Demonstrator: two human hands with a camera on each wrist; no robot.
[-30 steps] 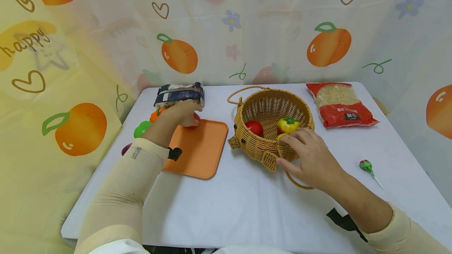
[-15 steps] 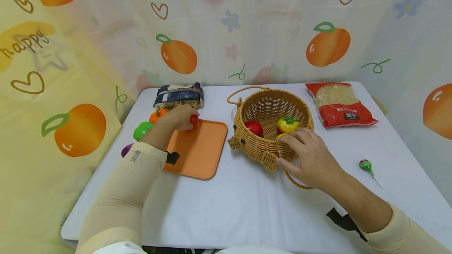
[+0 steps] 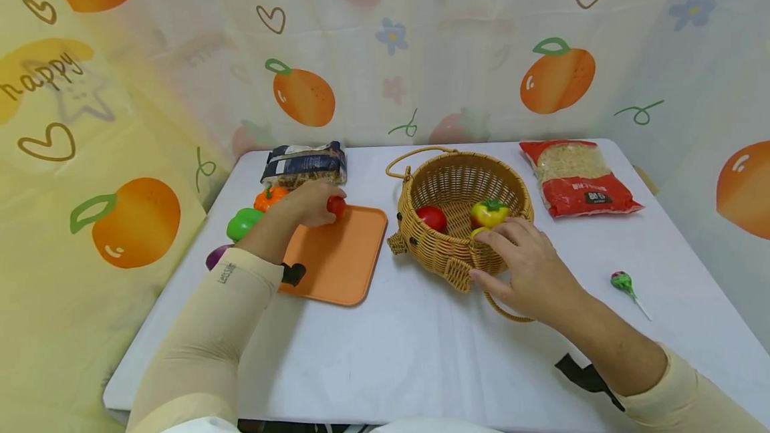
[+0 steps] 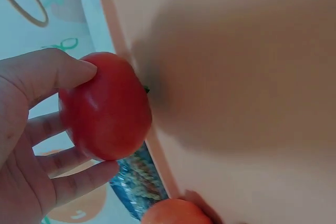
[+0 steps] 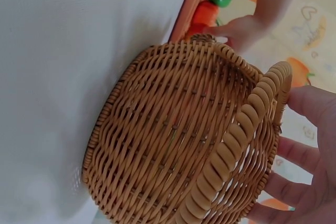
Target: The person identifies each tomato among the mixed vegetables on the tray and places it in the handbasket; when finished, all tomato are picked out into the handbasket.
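My left hand (image 3: 314,204) holds a red tomato (image 4: 105,108) with a green stem, thumb on one side and fingers on the other. Both are at the back left part of the orange tray (image 3: 337,266); in the left wrist view the tomato's shadow falls on the tray. My right hand (image 3: 532,266) grips the front right rim of a wicker basket (image 5: 173,129), its fingertips over the edge and the thumb outside. In the basket lie a red vegetable (image 3: 432,218), a yellow one with a green top (image 3: 490,213) and another yellow thing partly hidden by my fingers.
Left of the tray are an orange pepper (image 3: 270,197), a green pepper (image 3: 243,224) and a purple vegetable (image 3: 217,257), partly behind my forearm. A pasta bag (image 3: 305,164) lies behind. At right lie a red-and-clear bag (image 3: 582,179) and a lollipop (image 3: 623,282).
My left hand has drawn a little nearer from the tray's back edge, and the tomato has shifted slightly right in its hold. My right hand stays on the basket.
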